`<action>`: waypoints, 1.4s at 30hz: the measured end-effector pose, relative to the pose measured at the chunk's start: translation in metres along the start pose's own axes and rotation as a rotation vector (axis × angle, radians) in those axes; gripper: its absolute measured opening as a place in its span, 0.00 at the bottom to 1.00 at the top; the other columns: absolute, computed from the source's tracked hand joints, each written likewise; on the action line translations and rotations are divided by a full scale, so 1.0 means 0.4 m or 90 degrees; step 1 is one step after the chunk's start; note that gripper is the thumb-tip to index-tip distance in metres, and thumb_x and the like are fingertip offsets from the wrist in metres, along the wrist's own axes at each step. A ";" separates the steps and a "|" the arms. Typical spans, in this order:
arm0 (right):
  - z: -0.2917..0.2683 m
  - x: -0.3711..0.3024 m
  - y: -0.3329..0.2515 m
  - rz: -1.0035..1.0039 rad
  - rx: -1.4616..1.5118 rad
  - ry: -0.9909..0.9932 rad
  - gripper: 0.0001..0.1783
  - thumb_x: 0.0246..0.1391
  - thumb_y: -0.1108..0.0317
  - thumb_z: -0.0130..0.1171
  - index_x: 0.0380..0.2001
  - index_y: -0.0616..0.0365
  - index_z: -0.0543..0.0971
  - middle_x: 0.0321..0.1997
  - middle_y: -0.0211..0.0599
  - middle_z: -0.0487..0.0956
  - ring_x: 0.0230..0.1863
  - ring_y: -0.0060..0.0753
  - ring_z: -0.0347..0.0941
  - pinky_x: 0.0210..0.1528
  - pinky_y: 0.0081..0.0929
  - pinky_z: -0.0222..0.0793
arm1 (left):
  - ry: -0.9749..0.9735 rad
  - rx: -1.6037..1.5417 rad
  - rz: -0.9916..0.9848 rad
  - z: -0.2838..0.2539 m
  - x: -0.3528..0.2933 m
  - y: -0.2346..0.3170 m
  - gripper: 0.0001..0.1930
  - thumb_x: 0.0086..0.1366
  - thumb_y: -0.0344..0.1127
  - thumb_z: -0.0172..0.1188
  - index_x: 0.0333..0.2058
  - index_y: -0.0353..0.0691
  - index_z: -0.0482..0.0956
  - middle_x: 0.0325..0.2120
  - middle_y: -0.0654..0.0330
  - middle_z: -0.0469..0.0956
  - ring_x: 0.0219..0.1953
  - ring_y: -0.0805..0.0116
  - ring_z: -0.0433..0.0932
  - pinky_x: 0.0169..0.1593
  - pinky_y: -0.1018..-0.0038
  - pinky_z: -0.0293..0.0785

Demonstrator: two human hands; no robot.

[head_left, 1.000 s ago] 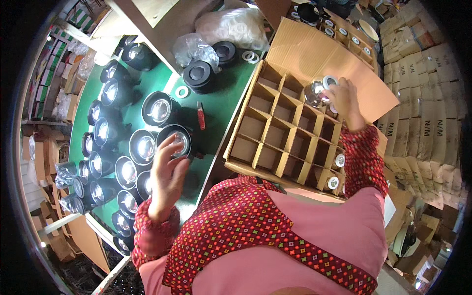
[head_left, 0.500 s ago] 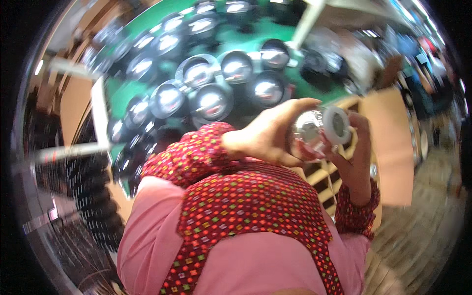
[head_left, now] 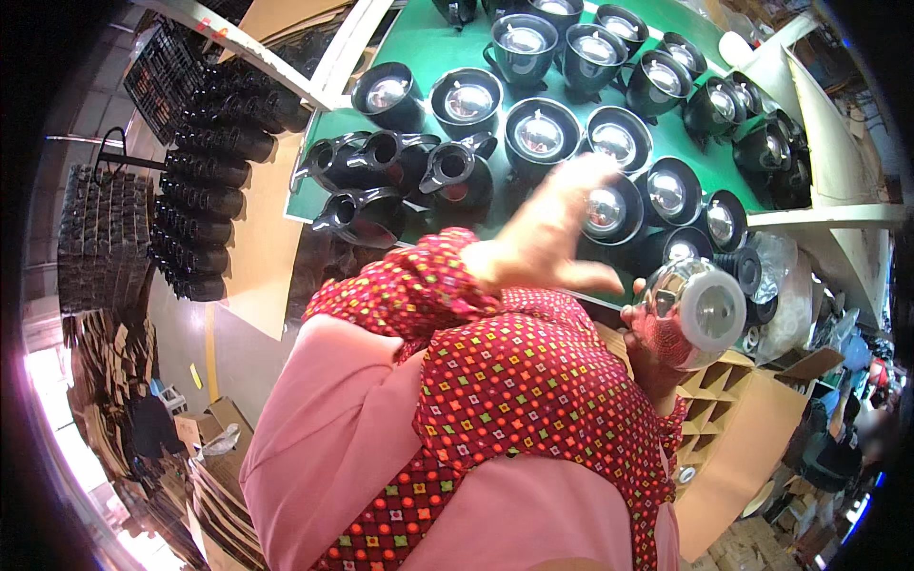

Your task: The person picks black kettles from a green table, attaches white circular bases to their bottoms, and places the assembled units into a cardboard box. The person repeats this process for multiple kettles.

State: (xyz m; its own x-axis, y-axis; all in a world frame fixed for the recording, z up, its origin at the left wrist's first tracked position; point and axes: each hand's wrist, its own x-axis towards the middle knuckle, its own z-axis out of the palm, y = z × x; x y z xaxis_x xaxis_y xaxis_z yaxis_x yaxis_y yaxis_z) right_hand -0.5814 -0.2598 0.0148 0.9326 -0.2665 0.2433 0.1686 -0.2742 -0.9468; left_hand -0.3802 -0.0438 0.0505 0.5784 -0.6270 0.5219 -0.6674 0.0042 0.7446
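Note:
A mirror-bright, rounded glass flask liner (head_left: 671,285) with a whitish ring (head_left: 731,333) around one end rests in my right hand (head_left: 647,357), whose fingers wrap it from below and behind. My left hand (head_left: 543,233) is off the liner, thumb and fingers spread, somewhat blurred. It hovers in front of the nearest black jug bodies (head_left: 609,211) and holds nothing. Many of these bodies stand mouth up on the green table (head_left: 419,38), shiny silver domes showing inside. Left of them, several black spouted pieces (head_left: 449,167) stand close together.
A partitioned cardboard box (head_left: 709,409) sits by my right side, its flap (head_left: 752,447) spread outward. Black round parts (head_left: 747,271) and a clear plastic bag (head_left: 776,262) lie at the table's near right. Rows of black pieces (head_left: 205,205) line a board at left.
My left hand has let go of the liner and moved away with fingers spread. My right hand alone now holds it, farther right and lower. The whole view has swung round.

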 end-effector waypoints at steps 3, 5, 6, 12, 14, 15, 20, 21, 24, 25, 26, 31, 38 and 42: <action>-0.008 -0.009 -0.009 0.275 0.298 0.016 0.41 0.53 0.68 0.77 0.67 0.57 0.68 0.57 0.39 0.83 0.52 0.36 0.82 0.55 0.31 0.78 | 0.110 0.424 -0.127 -0.089 -0.116 -0.188 0.54 0.51 0.48 0.81 0.69 0.26 0.62 0.67 0.36 0.65 0.70 0.37 0.63 0.75 0.50 0.58; -0.012 0.003 -0.029 0.362 0.463 0.008 0.41 0.54 0.66 0.76 0.67 0.58 0.67 0.56 0.40 0.83 0.52 0.35 0.83 0.53 0.29 0.80 | 0.050 0.528 -0.305 -0.143 -0.176 -0.287 0.53 0.50 0.51 0.80 0.67 0.24 0.64 0.65 0.36 0.67 0.67 0.36 0.66 0.73 0.51 0.61; -0.017 0.013 -0.054 0.369 0.582 0.014 0.40 0.55 0.65 0.76 0.67 0.59 0.67 0.55 0.40 0.84 0.52 0.35 0.83 0.52 0.30 0.80 | 0.033 0.536 -0.311 -0.152 -0.209 -0.340 0.54 0.50 0.51 0.80 0.67 0.25 0.64 0.65 0.36 0.67 0.67 0.37 0.67 0.71 0.52 0.64; -0.027 -0.012 0.001 0.276 0.411 0.124 0.46 0.54 0.51 0.74 0.69 0.59 0.66 0.62 0.45 0.78 0.55 0.44 0.79 0.60 0.43 0.75 | -0.072 0.536 -0.440 -0.198 -0.147 -0.304 0.51 0.49 0.55 0.80 0.66 0.32 0.68 0.57 0.40 0.76 0.61 0.41 0.75 0.64 0.54 0.74; -0.060 -0.063 0.060 0.366 0.731 0.226 0.47 0.57 0.43 0.68 0.73 0.55 0.63 0.71 0.45 0.70 0.67 0.48 0.70 0.68 0.51 0.68 | -0.082 0.520 -0.416 -0.241 -0.097 -0.185 0.50 0.48 0.53 0.81 0.64 0.32 0.71 0.56 0.41 0.78 0.59 0.42 0.78 0.64 0.56 0.75; -0.086 -0.086 0.085 0.371 0.766 0.193 0.48 0.61 0.37 0.61 0.76 0.51 0.60 0.77 0.46 0.65 0.75 0.51 0.63 0.74 0.57 0.63 | -0.068 0.517 -0.394 -0.279 -0.079 -0.128 0.50 0.47 0.53 0.82 0.64 0.31 0.71 0.55 0.41 0.79 0.59 0.44 0.79 0.64 0.57 0.75; -0.086 -0.091 0.074 0.424 0.703 0.124 0.48 0.66 0.33 0.51 0.78 0.48 0.55 0.79 0.45 0.62 0.76 0.53 0.62 0.74 0.58 0.63 | 0.081 0.036 -0.303 -0.419 0.001 0.121 0.56 0.46 0.51 0.85 0.68 0.25 0.67 0.57 0.45 0.80 0.58 0.58 0.82 0.64 0.63 0.75; -0.081 -0.096 0.086 0.432 0.721 0.131 0.47 0.67 0.33 0.51 0.78 0.49 0.56 0.78 0.46 0.63 0.76 0.53 0.63 0.74 0.57 0.62 | 0.121 -0.129 -0.254 -0.401 0.015 0.159 0.57 0.47 0.51 0.85 0.68 0.23 0.66 0.57 0.45 0.80 0.59 0.58 0.81 0.64 0.63 0.75; -0.068 -0.113 0.111 0.428 0.768 0.117 0.44 0.69 0.33 0.48 0.76 0.52 0.61 0.76 0.48 0.68 0.73 0.52 0.67 0.76 0.56 0.60 | 0.029 -0.209 -0.142 -0.322 0.073 0.199 0.61 0.41 0.43 0.90 0.69 0.22 0.63 0.60 0.45 0.77 0.63 0.57 0.78 0.68 0.62 0.71; -0.064 -0.104 0.100 0.353 0.949 0.041 0.38 0.74 0.41 0.44 0.74 0.57 0.65 0.73 0.49 0.72 0.72 0.52 0.69 0.76 0.53 0.61 | -0.009 -0.202 -0.093 -0.290 0.090 0.202 0.62 0.39 0.42 0.91 0.69 0.22 0.64 0.61 0.45 0.77 0.63 0.57 0.77 0.68 0.63 0.70; -0.056 -0.101 0.085 0.348 0.993 0.043 0.37 0.75 0.42 0.43 0.73 0.58 0.66 0.72 0.49 0.73 0.71 0.52 0.70 0.75 0.52 0.62 | -0.052 -0.194 -0.084 -0.261 0.104 0.208 0.63 0.37 0.42 0.92 0.69 0.22 0.64 0.61 0.45 0.76 0.64 0.57 0.76 0.69 0.63 0.69; -0.041 -0.096 0.033 0.192 0.818 0.052 0.31 0.76 0.49 0.44 0.71 0.59 0.68 0.69 0.47 0.75 0.67 0.45 0.73 0.71 0.46 0.69 | -0.126 -0.057 0.064 -0.107 0.174 0.244 0.56 0.36 0.45 0.89 0.64 0.31 0.71 0.55 0.45 0.80 0.55 0.49 0.84 0.59 0.62 0.80; -0.077 -0.083 -0.016 0.122 0.683 0.121 0.29 0.74 0.53 0.47 0.68 0.61 0.70 0.66 0.45 0.77 0.65 0.43 0.75 0.69 0.43 0.70 | -0.197 -0.058 -0.017 0.016 0.175 0.262 0.56 0.37 0.50 0.89 0.65 0.36 0.70 0.52 0.47 0.82 0.52 0.53 0.85 0.57 0.63 0.80; -0.090 -0.089 -0.035 0.111 0.641 0.140 0.27 0.73 0.56 0.49 0.67 0.62 0.71 0.65 0.45 0.78 0.63 0.41 0.75 0.67 0.42 0.71 | -0.201 -0.068 0.001 0.038 0.178 0.265 0.57 0.38 0.53 0.88 0.65 0.37 0.70 0.52 0.48 0.81 0.52 0.49 0.84 0.56 0.60 0.80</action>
State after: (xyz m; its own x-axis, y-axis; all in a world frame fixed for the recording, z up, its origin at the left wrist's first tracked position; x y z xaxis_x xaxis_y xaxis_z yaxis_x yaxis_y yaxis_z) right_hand -0.6285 -0.2799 0.0270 0.9078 -0.4187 0.0232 0.3190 0.6537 -0.6862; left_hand -0.4168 -0.0999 0.1604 0.3928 -0.8371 0.3807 -0.6055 0.0762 0.7922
